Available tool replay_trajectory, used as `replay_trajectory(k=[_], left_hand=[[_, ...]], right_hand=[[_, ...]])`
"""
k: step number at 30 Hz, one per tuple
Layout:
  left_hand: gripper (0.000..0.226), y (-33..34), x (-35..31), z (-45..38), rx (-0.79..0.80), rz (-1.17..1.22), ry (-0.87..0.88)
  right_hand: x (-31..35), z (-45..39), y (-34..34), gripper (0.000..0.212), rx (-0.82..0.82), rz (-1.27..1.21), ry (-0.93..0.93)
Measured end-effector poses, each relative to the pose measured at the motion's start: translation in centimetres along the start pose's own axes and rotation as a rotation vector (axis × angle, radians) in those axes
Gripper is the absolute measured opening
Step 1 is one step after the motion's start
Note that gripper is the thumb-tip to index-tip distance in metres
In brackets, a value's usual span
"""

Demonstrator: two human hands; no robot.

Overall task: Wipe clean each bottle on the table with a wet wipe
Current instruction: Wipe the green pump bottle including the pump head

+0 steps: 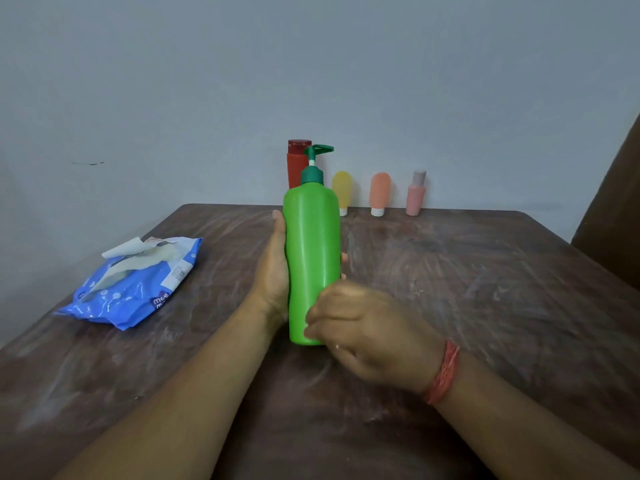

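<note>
Steadying a green pump bottle (311,258) upright over the desk (485,289), a person works its lower end.

Left hand (273,271) wraps the bottle's left flank, fingers (344,258) curling behind; right hand (363,334), fingers bunched, presses the base from the right. No wipe is discernible there.

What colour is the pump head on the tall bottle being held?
Dark green pump head on the light green plastic bottle; head view.

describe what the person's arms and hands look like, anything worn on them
Both forearms are bare, with no sleeves or gloves showing. The right hand has a red-orange thread band wound several times around the wrist. The left hand and its wrist carry nothing. No rings are visible on the fingers.
</note>
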State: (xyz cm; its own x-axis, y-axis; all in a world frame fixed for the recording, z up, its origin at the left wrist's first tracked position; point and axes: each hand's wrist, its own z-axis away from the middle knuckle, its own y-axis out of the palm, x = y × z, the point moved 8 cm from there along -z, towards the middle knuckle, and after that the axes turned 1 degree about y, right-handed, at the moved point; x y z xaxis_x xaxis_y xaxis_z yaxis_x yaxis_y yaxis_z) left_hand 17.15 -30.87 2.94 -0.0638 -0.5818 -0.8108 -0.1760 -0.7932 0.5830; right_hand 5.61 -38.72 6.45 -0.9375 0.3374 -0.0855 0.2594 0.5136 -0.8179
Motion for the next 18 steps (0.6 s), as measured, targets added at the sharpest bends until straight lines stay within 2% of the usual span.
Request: replay_trajectory(k=[2, 3, 5, 7, 10, 13, 18], left_hand=[[0.091, -0.5, -0.5, -0.2, -0.026, -0.019, 0.018], [0.091, -0.7, -0.7, -0.3, -0.033, -0.009, 0.029], [0.091, -1.1, -1.0, -0.4, -0.04, 0.005, 0.045], [0.091, -1.2, -1.0, -0.5, -0.024, -0.036, 0.071], [0.094, -0.6, -0.9, -0.5, 0.021, -0.166, 0.123], [0.1, 0.0, -1.1, -0.4, 0.054, -0.258, 0.163], [0.1, 0.2, -1.4, -0.2, 0.066, -0.322, 0.21]], right_hand=[[0.2, 0.3, 0.8, 0.016, 0.094, -0.02, -0.021], [-0.3, 0.4, 0.7, 0.014, 0.087, -0.038, 0.024], [-2.9, 0.8, -0.1, 0.011, -0.044, -0.076, 0.233], [-6.0, 2.1, -1.0, 0.008, -0.225, -0.164, 0.528], [-8.7, 3.8, -0.5, 0.01, -0.343, -0.355, 0.811], [-9.2, 4.5, -0.2, 0.013, -0.402, -0.494, 0.908], [-9.7, 5.2, -0.3, 0.017, -0.463, -0.597, 0.909]])
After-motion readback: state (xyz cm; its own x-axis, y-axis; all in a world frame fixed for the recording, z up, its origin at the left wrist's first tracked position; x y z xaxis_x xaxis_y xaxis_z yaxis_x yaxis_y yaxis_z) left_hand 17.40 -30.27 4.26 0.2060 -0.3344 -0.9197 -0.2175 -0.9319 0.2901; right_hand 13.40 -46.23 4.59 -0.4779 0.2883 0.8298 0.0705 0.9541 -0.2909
